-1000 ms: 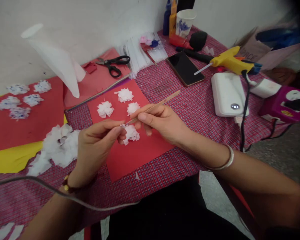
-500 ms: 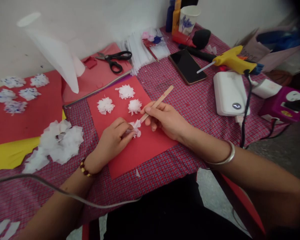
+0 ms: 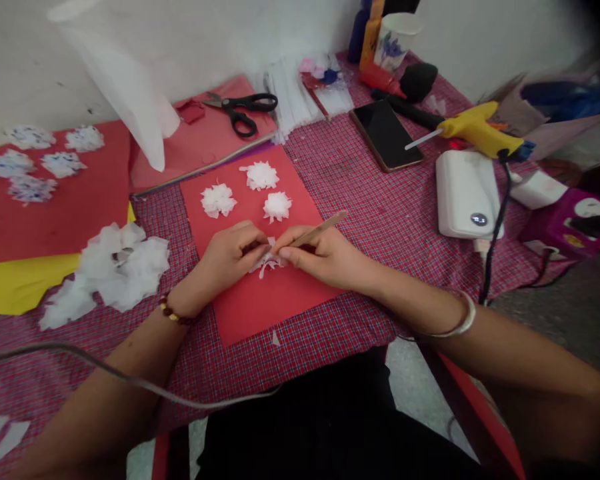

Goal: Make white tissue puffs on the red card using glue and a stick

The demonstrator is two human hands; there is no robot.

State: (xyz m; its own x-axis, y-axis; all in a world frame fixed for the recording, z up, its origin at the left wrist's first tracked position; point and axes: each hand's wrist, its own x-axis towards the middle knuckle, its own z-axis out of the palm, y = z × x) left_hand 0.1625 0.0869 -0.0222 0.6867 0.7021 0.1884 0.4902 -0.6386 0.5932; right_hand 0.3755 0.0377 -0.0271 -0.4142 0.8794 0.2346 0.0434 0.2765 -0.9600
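A white paper flower point(image 3: 269, 264) with ruffled edges lies low over the red paper sheet point(image 3: 260, 313), partly covered by my fingers. My left hand point(image 3: 233, 253) pinches its left side between thumb and fingers. From the right, my right hand point(image 3: 325, 257) holds a wooden craft stick point(image 3: 325, 227) slanting up and back, its thumb and fingertips also pressed at the flower. The stick's lower end is hidden inside the hand. Three finished-looking white flowers sit just beyond on the same sheet, the closest being a round one point(image 3: 277, 206).
Loose white ruffled paper point(image 3: 125, 267) lies to the left. Behind are scissors point(image 3: 243, 110), a phone point(image 3: 387, 137) and a yellow glue gun point(image 3: 477, 130). A white power bank point(image 3: 467, 193) stands at right. A cable point(image 3: 145, 387) crosses over my left forearm.
My right hand has moved in to the paper flower, its fingertips now at it, and the craft stick lies flatter within the hand. The left hand stays on the flower. The view has shifted slightly.
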